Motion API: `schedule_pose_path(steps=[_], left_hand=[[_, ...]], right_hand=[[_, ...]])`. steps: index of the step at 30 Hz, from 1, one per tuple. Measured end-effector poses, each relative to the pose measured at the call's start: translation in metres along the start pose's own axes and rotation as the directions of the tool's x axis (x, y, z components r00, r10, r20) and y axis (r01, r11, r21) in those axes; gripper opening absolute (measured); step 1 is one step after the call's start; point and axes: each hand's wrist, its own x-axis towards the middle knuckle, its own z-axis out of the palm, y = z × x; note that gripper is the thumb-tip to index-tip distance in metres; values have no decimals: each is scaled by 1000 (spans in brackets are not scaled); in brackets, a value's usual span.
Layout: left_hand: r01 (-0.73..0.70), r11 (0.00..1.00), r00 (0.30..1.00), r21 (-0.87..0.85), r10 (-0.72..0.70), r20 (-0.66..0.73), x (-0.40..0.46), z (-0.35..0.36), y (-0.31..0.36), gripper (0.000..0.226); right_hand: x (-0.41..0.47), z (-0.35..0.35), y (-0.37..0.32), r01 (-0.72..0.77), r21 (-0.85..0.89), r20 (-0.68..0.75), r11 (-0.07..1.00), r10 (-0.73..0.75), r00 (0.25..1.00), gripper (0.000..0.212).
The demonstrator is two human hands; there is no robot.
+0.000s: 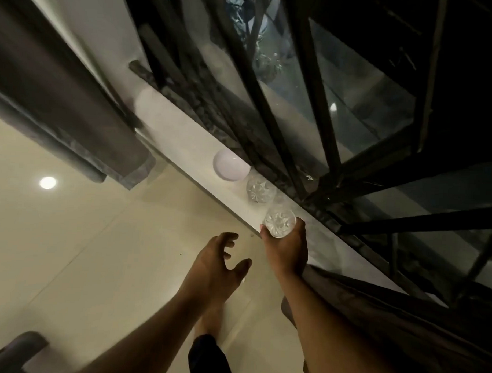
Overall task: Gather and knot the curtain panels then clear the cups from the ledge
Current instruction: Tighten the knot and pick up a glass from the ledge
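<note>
A pale window ledge [185,134] runs diagonally across the view. On it stand a white cup [231,165] and, next to that, a cut-glass tumbler [260,190]. My right hand [286,247] grips a second cut-glass tumbler [279,223] at the ledge's front edge, fingers curled round its base. My left hand [220,258] hovers over the floor just left of it, fingers spread and holding nothing. One grey curtain panel [68,118] hangs at the left; another [388,317] bunches along the ledge under my right forearm.
Black window bars [312,105] and dark glass line the far side of the ledge. Below lies a glossy beige tiled floor [83,250] with a lamp's reflection. My bare foot [212,319] stands on it. A dark furniture edge [16,348] shows bottom left.
</note>
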Motion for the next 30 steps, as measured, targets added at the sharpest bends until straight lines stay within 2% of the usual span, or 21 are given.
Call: schedule_pose_path(steps=[5,8,10,13,16,20,25,30], left_hand=[[-49,998,997,44,52,-54,-64,-26,-22,65],[-87,992,986,90,98,-134,-112,-49,-43,66],[-72,991,972,109,94,-216,-152,-68,-60,68],[-28,990,943,136,71,-325,-213,-95,-89,70],[67,992,888,103,-12,-459,-280,-121,-122,70],[163,986,796,17,-121,-593,-367,-152,-154,68],[250,958,642,-137,-270,-718,-452,-181,-210,66],[338,900,502,-274,-419,-757,-508,-182,-265,68]], right_hand=[[-58,-15,-19,165,-14,47,986,-164,985,80],[-103,-19,-46,311,-14,117,950,-307,945,74],[-145,-21,-70,428,-6,175,904,-421,890,74],[-212,-20,-105,578,45,243,815,-570,784,79],[-288,-16,-139,708,107,306,698,-701,644,83],[-384,-7,-179,779,212,375,590,-785,493,84],[-506,18,-212,801,381,484,461,-838,252,84],[-597,59,-222,830,394,646,395,-761,56,84]])
